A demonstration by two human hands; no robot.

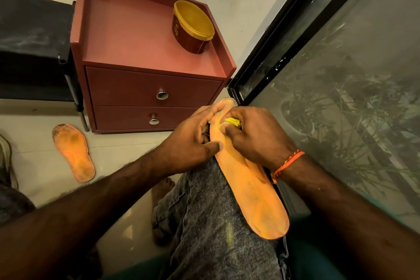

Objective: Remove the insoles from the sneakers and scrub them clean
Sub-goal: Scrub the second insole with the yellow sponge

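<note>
Insole (250, 179) lies along the thigh; judged light and flexible. Left hand (193, 143) fingers curl round its toe edge, the best hold; right hand (254, 134) pinches a yellow scrubber (233, 121).

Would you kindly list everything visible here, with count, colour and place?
Orange foam insole on lap: one, orange, lying along the jeans-clad knee.
Orange foam insole on floor: one, orange with dirty toe, left floor.
Yellow scrubbing pad: one, yellow, on the lap insole's toe.
Maroon two-drawer cabinet: one, against the wall.
Maroon tub with yellow lid: one, on the cabinet top.
Dark-framed window: one, right.
Left hand: grips the insole's edge.
Right hand: pinches the pad.
</note>
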